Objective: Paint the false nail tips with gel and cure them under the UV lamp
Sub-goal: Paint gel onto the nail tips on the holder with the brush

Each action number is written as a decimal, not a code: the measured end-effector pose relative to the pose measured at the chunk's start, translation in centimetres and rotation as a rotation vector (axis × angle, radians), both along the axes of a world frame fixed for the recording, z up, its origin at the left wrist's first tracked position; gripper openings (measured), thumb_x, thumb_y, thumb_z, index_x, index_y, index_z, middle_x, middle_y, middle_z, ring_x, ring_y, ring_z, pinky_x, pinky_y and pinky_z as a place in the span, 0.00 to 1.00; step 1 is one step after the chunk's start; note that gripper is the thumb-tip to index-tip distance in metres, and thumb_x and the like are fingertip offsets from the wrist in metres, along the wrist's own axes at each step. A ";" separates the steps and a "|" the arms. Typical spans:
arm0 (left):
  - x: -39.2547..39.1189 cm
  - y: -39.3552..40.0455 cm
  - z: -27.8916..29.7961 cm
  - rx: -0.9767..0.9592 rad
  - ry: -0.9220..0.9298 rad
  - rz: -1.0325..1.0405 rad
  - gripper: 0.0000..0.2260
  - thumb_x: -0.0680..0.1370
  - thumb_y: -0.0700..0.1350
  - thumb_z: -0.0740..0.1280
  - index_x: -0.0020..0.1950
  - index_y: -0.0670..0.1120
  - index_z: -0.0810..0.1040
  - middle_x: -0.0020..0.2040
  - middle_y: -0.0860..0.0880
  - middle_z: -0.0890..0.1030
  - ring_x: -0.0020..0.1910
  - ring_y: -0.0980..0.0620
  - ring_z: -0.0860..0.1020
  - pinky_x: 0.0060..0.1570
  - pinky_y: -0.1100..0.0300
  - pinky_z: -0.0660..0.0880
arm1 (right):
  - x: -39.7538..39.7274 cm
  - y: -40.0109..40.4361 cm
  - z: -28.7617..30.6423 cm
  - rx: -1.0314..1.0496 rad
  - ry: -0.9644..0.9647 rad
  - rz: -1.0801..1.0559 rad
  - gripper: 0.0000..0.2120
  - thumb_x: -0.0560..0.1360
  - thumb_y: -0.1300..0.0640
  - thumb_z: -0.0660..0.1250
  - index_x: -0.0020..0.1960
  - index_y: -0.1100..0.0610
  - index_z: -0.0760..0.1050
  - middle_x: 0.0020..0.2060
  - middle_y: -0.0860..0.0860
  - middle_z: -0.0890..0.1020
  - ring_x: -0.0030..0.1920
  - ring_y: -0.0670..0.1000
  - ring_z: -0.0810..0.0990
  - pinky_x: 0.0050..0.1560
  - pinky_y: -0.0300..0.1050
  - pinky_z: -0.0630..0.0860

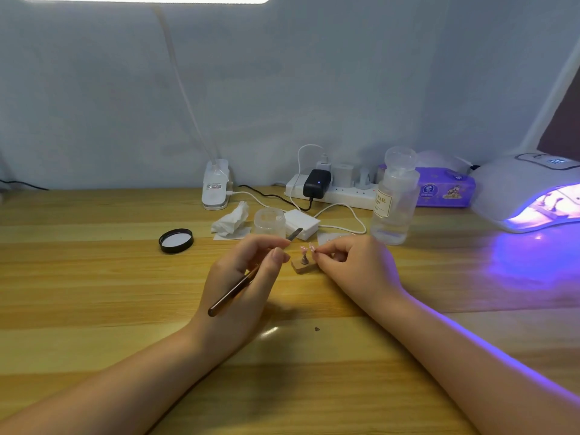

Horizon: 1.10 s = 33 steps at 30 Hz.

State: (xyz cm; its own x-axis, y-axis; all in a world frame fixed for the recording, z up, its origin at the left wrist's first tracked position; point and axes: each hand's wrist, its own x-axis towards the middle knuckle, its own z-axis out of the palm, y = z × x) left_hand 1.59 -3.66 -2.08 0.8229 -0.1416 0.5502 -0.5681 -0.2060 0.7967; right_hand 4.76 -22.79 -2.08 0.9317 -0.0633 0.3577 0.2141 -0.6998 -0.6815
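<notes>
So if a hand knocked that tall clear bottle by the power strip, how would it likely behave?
The clear bottle would probably tip easily: it stands tall and narrow with a bulbous cap on top. It looks mostly empty, so it is likely light. If it fell, its round body might roll on the table.

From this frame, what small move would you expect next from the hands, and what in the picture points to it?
Probably the left hand brings the brush tip down to the nail tip that the right hand pinches just above the small wooden stand. The brush is held pen-like, its tip raised near the open jar, and the UV lamp already glows, seemingly with tips inside.
</notes>
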 end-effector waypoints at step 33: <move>-0.3 0.2 0.9 -0.014 -0.093 0.060 0.08 0.76 0.51 0.66 0.53 0.54 0.81 0.46 0.54 0.83 0.47 0.52 0.82 0.47 0.59 0.79 | 0.1 -1.5 0.6 -0.377 0.043 -0.044 0.15 0.77 0.42 0.61 0.51 0.48 0.82 0.45 0.45 0.84 0.45 0.49 0.80 0.43 0.48 0.79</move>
